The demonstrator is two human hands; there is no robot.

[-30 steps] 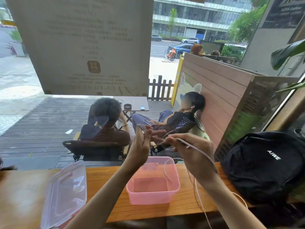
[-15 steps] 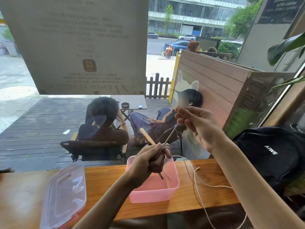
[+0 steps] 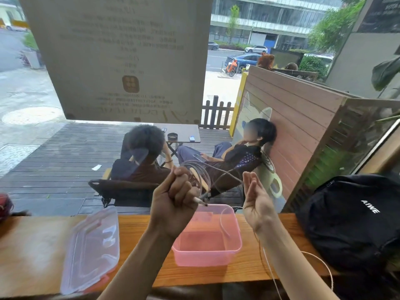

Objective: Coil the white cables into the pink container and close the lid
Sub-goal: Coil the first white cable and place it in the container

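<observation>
- Head view: the camera looks down over a wooden counter [image 3: 249, 271] set against a window, with a terrace outside where two people sit in chairs.
- The left hand [image 3: 175, 204] is raised above the counter, closed in a fist around several loops of white cable [image 3: 202, 172]. The loops stand up out of the fist and arc toward the right.
- A plug end of the cable [image 3: 200, 200] pokes out from the fist, pointing down and right, just above the far rim of the container.
- The right hand [image 3: 256, 204] is raised beside the left, palm turned inward. Its fingers [image 3: 252, 180] are loosely curled and partly apart. A strand of the cable runs from the coil to the fingertips; whether they pinch it cannot be told.
- More cable trails down past the right wrist, hangs over the counter's near edge and loops back up to the right.
- The pink container [image 3: 207, 254] sits open on the counter, below and between the two hands. One thin curve of cable hangs inside its right side; otherwise only its pink floor shows.
- The clear lid [image 3: 91, 250] lies on the counter to the left of the container, apart from it, tilted.
- A black backpack [image 3: 355, 219] rests on the right end of the counter.
</observation>
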